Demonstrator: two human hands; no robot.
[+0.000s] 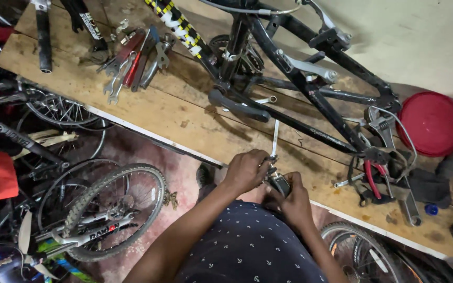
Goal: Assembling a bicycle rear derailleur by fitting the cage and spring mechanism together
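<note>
At the table (148,112) edge, the left hand (246,170) has its grip closed on a slim spanner (274,137), right hand (294,202) clasping a small dark part (279,183) just beside it.

Two hands work at the bench edge: the left hand (245,170) and the right hand (294,202), with one small dark part (279,183) between them. One thin spanner (275,137) stands up from the left hand. One black bike frame (300,89) lies on one wooden bench (148,107). One heap of spanners (132,60) sits at the far end; their number is too tangled to count. One red lid (432,123) lies at the right. One red-handled pliers (372,178) rests near it. One knobbly wheel (116,209) stands on the floor.
</note>
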